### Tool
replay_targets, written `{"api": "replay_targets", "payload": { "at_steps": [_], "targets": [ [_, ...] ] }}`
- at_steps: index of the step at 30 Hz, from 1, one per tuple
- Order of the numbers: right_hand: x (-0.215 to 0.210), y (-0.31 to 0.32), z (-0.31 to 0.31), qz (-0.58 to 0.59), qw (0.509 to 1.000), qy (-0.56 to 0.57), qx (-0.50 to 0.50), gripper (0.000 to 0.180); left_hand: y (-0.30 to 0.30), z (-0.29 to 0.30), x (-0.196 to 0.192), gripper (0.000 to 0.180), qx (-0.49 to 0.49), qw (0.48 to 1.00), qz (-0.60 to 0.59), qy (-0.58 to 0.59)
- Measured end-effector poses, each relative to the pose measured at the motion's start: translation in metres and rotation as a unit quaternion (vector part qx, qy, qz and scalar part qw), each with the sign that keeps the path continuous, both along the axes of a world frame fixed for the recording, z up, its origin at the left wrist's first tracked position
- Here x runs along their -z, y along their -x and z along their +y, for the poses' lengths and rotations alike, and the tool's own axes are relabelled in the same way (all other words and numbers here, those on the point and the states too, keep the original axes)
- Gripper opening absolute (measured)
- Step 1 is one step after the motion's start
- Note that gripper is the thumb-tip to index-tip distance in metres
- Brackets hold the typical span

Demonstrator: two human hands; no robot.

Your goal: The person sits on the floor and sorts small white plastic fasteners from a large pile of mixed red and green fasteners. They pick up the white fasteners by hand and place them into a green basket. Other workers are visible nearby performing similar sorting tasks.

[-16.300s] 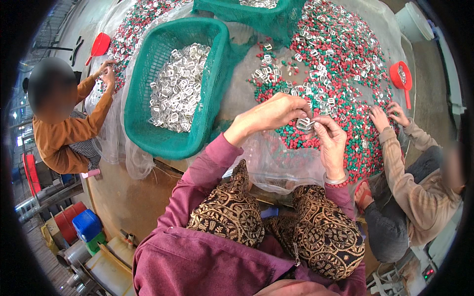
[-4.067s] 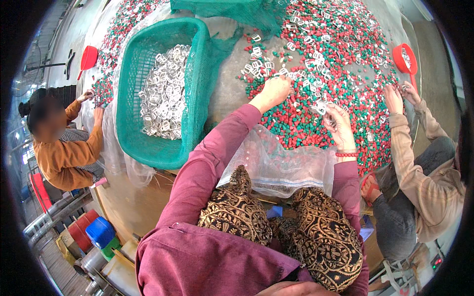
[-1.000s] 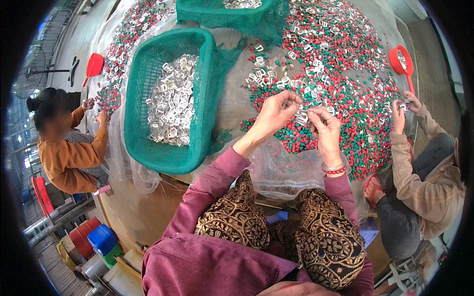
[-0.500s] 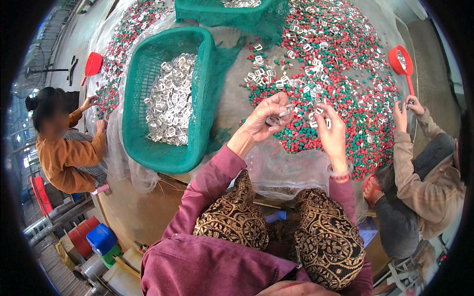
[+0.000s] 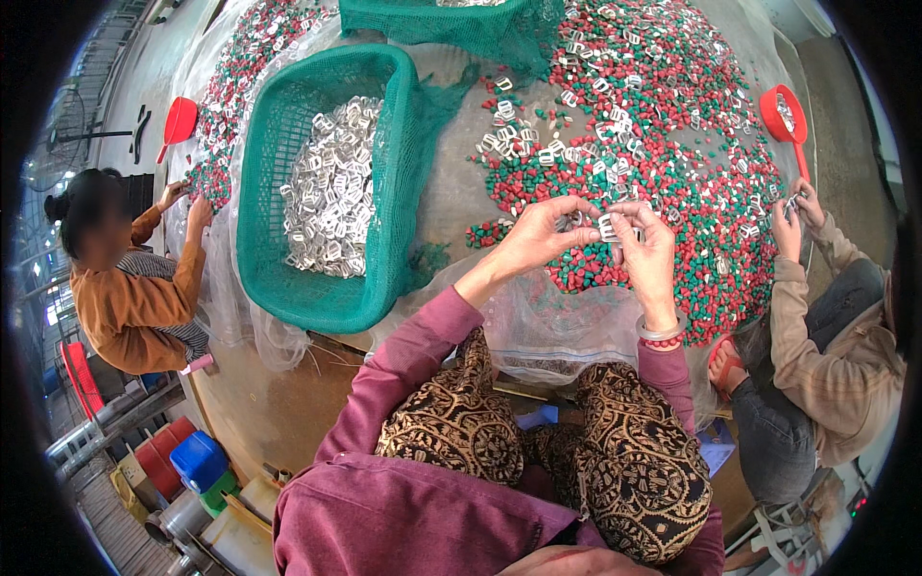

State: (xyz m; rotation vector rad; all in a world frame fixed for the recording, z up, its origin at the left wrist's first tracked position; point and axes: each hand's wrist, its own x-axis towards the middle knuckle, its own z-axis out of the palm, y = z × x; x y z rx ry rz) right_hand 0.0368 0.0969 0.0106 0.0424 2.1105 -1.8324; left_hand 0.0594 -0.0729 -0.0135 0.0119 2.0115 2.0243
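Over the near edge of a pile of red and green small stones (image 5: pixel 586 271), my two hands are close together. My right hand (image 5: pixel 650 252) pinches a silvery slotted buckle (image 5: pixel 607 228) between thumb and fingers. My left hand (image 5: pixel 540 236) is closed beside it, its thumb and index fingertips reaching the same buckle; whatever lies deeper in its fingers is mostly hidden. More slotted buckles (image 5: pixel 511 144) lie scattered among the stones beyond my hands. To the left stands a green mesh-lined basket (image 5: pixel 264 192) with a heap of similar buckles (image 5: pixel 331 197) in it.
A second green basket (image 5: pixel 442 27) stands at the far side. Red scoops lie at left (image 5: pixel 180 120) and right (image 5: pixel 786 117). One person in an orange-brown top (image 5: pixel 144 298) works at the left, another in a tan jacket (image 5: pixel 826 350) at the right. Thin clear sheeting (image 5: pixel 538 336) hangs near my knees.
My left hand has moved right and slightly down, and my right hand has turned inward. The hands now meet at one buckle, where they were apart before.
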Motion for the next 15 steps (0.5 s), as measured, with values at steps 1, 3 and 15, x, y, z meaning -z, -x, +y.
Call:
{"api": "replay_targets", "payload": {
  "at_steps": [1,3,15],
  "targets": [
    [0.001,0.000,0.000,-0.015,1.000,0.011,-0.002,0.012,0.001,0.000,0.002,0.022,-0.001,0.999,0.029,0.014],
    [0.002,0.000,0.001,-0.045,0.998,0.034,-0.006,0.013,0.000,-0.002,0.002,0.020,0.010,0.998,0.002,0.056],
    [0.009,-0.004,0.000,-0.062,0.996,0.060,0.004,0.017,-0.005,0.001,0.006,0.023,0.032,0.948,0.215,0.231]
  ]
}}
